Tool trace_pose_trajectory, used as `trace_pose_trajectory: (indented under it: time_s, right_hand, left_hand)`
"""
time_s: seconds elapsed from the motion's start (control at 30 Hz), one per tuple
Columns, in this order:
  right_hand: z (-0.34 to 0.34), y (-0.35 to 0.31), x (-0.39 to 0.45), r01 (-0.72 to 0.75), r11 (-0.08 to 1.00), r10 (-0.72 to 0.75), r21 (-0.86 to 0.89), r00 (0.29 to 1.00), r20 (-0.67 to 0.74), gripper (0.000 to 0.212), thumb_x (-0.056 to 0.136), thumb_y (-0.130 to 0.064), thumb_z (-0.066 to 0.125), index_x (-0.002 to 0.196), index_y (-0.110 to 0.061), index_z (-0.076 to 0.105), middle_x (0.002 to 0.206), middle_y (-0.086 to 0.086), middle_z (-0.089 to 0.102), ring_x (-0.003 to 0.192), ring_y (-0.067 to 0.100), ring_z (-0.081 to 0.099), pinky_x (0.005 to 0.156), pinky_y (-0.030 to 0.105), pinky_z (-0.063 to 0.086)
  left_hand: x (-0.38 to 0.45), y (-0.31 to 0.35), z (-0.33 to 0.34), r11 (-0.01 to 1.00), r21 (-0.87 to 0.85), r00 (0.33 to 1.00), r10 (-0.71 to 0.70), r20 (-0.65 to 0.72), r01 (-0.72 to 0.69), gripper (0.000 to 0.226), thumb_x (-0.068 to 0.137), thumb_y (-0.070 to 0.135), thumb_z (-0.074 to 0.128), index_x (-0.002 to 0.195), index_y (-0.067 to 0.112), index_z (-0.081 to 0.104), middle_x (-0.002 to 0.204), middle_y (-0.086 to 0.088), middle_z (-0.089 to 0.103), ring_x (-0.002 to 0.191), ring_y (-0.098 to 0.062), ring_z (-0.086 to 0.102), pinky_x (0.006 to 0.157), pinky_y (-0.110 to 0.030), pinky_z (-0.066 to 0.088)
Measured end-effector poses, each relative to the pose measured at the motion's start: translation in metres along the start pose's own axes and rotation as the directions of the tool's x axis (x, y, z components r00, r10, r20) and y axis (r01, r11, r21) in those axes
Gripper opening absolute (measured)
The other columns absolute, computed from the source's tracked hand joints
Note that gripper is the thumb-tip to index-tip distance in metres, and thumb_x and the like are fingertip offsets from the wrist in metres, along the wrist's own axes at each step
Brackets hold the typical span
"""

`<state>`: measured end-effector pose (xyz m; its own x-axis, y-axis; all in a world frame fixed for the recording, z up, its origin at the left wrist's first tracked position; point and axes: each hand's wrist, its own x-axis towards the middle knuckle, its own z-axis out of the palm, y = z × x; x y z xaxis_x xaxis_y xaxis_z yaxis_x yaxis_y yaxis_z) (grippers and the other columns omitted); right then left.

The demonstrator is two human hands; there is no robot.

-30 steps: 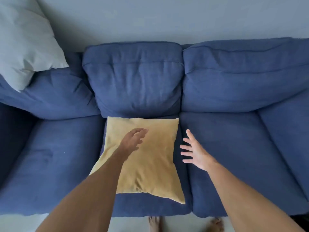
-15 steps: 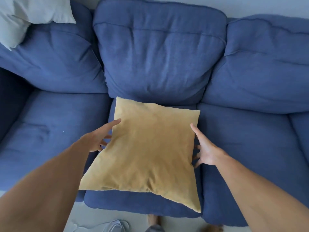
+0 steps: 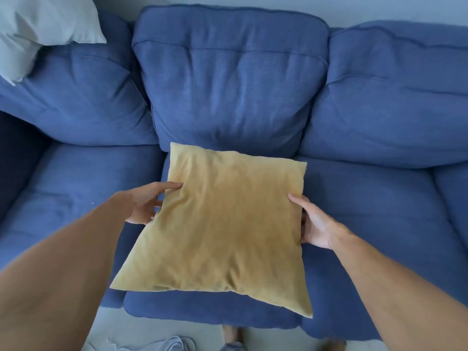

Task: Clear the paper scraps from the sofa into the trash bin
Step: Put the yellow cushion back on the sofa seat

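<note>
A mustard-yellow cushion [image 3: 222, 224] lies on the middle seat of the blue sofa [image 3: 367, 203]. My left hand [image 3: 145, 202] grips its left edge, thumb on top and fingers under the fabric. My right hand [image 3: 312, 225] holds its right edge the same way. No paper scraps and no trash bin show in this view; the cushion hides the seat beneath it.
A pale grey pillow [image 3: 38, 29] rests on the sofa's back at the upper left. Three blue back cushions line the wall. Below the seat's front edge I see light floor, my feet [image 3: 231, 335] and a bit of pale fabric [image 3: 172, 344].
Both hands moved from hovering over the cushion to its two sides and closed on its edges. The camera has come closer to the sofa.
</note>
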<state>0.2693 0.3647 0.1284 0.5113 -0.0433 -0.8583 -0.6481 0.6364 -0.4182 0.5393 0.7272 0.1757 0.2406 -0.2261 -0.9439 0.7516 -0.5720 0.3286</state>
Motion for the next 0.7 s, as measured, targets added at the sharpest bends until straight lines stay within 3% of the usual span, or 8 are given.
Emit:
trace_pose_trajectory:
  time_s: [0.1, 0.2, 0.33, 0.43, 0.57, 0.7]
  right_hand:
    - [-0.035, -0.020, -0.028, 0.040, 0.999, -0.040, 0.006, 0.999, 0.031, 0.065, 0.073, -0.055, 0.092, 0.133, -0.048, 0.066, 0.134, 0.000, 0.073, 0.114, 0.033, 0.075, 0.089, 0.072, 0.054]
    - [-0.085, -0.044, -0.067, 0.039, 0.998, -0.035, -0.039, 0.994, 0.105, 0.056, 0.080, -0.055, 0.086, 0.132, -0.047, 0.067, 0.138, 0.002, 0.071, 0.122, 0.039, 0.070, 0.095, 0.076, 0.049]
    - [-0.163, -0.077, -0.123, 0.067, 0.993, -0.053, -0.101, 0.989, 0.136, 0.046, 0.086, -0.052, 0.083, 0.129, -0.055, 0.067, 0.141, -0.001, 0.068, 0.125, 0.049, 0.065, 0.093, 0.083, 0.045]
    - [-0.218, -0.100, -0.161, 0.099, 0.989, -0.088, -0.107, 0.991, 0.101, 0.046, 0.086, -0.053, 0.084, 0.128, -0.056, 0.067, 0.148, -0.003, 0.063, 0.126, 0.051, 0.064, 0.092, 0.084, 0.045]
    - [-0.291, -0.124, -0.201, 0.139, 0.986, -0.136, -0.093, 0.990, 0.036, 0.052, 0.082, -0.054, 0.086, 0.130, -0.056, 0.064, 0.149, -0.003, 0.061, 0.122, 0.049, 0.067, 0.090, 0.083, 0.046]
    - [-0.359, -0.141, -0.222, 0.190, 0.977, -0.191, -0.100, 0.982, -0.002, 0.051, 0.081, -0.051, 0.088, 0.125, -0.058, 0.065, 0.148, -0.005, 0.061, 0.118, 0.045, 0.071, 0.089, 0.080, 0.049]
  left_hand:
    - [-0.016, 0.017, 0.027, 0.999, 0.024, 0.999, 0.027, 0.040, -0.028, 0.074, 0.060, 0.049, 0.103, 0.125, 0.023, 0.081, 0.115, -0.006, 0.080, 0.109, -0.030, 0.071, 0.107, -0.055, 0.056]
    - [-0.029, 0.037, 0.070, 0.997, 0.028, 0.995, 0.069, 0.070, -0.071, 0.076, 0.066, 0.048, 0.100, 0.133, 0.022, 0.076, 0.109, -0.005, 0.080, 0.099, -0.028, 0.076, 0.100, -0.053, 0.060]
    - [-0.046, 0.067, 0.149, 0.989, 0.055, 0.985, 0.127, 0.116, -0.134, 0.078, 0.068, 0.047, 0.099, 0.136, 0.023, 0.072, 0.137, -0.007, 0.074, 0.122, -0.036, 0.073, 0.103, -0.059, 0.057]
    - [-0.052, 0.087, 0.217, 0.982, 0.074, 0.976, 0.160, 0.149, -0.172, 0.078, 0.067, 0.047, 0.100, 0.135, 0.020, 0.073, 0.137, -0.007, 0.074, 0.120, -0.037, 0.074, 0.096, -0.055, 0.062]
    - [-0.051, 0.107, 0.312, 0.973, 0.078, 0.964, 0.200, 0.174, -0.216, 0.079, 0.066, 0.046, 0.099, 0.135, 0.018, 0.071, 0.135, -0.008, 0.073, 0.101, -0.031, 0.081, 0.082, -0.048, 0.066]
    - [-0.043, 0.116, 0.396, 0.957, 0.074, 0.941, 0.259, 0.220, -0.281, 0.073, 0.065, 0.044, 0.099, 0.132, 0.030, 0.072, 0.135, -0.007, 0.073, 0.106, -0.031, 0.080, 0.082, -0.050, 0.066]
